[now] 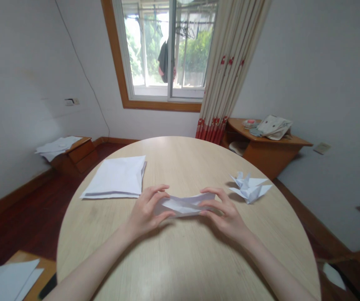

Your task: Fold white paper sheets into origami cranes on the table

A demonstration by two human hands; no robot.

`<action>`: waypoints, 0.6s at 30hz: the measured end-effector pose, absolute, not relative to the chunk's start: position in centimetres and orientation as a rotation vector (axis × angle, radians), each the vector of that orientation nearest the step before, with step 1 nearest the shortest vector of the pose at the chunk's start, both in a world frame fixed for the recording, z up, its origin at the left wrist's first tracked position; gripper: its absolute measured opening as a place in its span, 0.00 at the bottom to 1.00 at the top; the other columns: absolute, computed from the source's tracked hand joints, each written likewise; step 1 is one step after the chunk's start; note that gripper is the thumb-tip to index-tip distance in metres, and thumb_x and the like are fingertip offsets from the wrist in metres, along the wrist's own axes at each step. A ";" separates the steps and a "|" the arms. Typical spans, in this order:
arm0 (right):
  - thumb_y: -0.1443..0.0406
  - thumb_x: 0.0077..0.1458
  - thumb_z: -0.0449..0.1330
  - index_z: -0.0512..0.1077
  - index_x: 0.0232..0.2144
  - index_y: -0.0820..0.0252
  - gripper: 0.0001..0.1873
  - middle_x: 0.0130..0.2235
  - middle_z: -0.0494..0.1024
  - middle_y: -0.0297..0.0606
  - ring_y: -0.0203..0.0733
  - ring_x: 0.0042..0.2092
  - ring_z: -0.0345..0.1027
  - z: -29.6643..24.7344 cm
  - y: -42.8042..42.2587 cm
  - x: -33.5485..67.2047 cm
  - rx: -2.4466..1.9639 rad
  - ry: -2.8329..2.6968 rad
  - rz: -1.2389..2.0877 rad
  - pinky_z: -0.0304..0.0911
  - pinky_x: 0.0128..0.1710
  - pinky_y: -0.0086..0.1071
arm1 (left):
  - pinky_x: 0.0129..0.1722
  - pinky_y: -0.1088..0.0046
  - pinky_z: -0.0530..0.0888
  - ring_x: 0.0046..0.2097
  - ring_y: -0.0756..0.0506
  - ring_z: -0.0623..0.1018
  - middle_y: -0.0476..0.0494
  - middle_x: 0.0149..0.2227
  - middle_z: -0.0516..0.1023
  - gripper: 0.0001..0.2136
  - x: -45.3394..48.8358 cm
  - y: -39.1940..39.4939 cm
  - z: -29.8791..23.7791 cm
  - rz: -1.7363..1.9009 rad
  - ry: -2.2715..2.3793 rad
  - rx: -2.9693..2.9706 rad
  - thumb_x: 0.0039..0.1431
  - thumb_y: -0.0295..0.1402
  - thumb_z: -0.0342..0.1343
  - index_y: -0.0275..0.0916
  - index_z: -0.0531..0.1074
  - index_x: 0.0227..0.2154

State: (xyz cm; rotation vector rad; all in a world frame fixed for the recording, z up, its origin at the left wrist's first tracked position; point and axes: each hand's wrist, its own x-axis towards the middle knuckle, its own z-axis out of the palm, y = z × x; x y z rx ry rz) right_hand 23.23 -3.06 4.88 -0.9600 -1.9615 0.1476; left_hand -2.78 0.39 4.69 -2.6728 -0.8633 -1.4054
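A folded sheet of white paper [184,205] is held between my two hands, just over the middle of the round table [186,259]. My left hand [150,209] grips its left end with thumb and fingers. At the right end, my right hand [222,213] pinches the paper in the same way. The sheet bows open along its length, with creases showing inside. To the left of my left hand lies a stack of white paper [114,177]. Folded paper cranes [250,188] sit on the table beyond my right hand, overlapping so that I cannot tell how many.
A wooden corner shelf [270,152] bearing a pale cloth bag [275,126] stands at the back right. Papers lie on a small cabinet [81,152] at the left. More white sheets [9,282] rest at the lower left. A curtain [226,67] hangs beside the window.
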 end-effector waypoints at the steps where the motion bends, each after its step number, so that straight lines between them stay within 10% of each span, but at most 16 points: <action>1: 0.64 0.57 0.60 0.76 0.34 0.52 0.04 0.46 0.72 0.41 0.46 0.47 0.67 4.9 -3.1 23.2 -0.950 -1.958 0.149 0.67 0.46 0.44 | 0.48 0.62 0.72 0.49 0.41 0.73 0.37 0.48 0.71 0.16 -2.8 0.4 4.7 -1.397 -0.876 -2.678 0.58 0.41 0.59 0.39 0.67 0.44; 18: 0.65 0.58 0.57 0.77 0.31 0.52 0.08 0.45 0.71 0.41 0.46 0.46 0.67 4.7 -3.0 23.3 -1.012 -1.943 0.159 0.68 0.45 0.44 | 0.48 0.62 0.73 0.49 0.43 0.72 0.39 0.51 0.68 0.05 -2.8 0.4 4.9 -1.372 -0.822 -2.792 0.61 0.28 0.53 0.39 0.73 0.31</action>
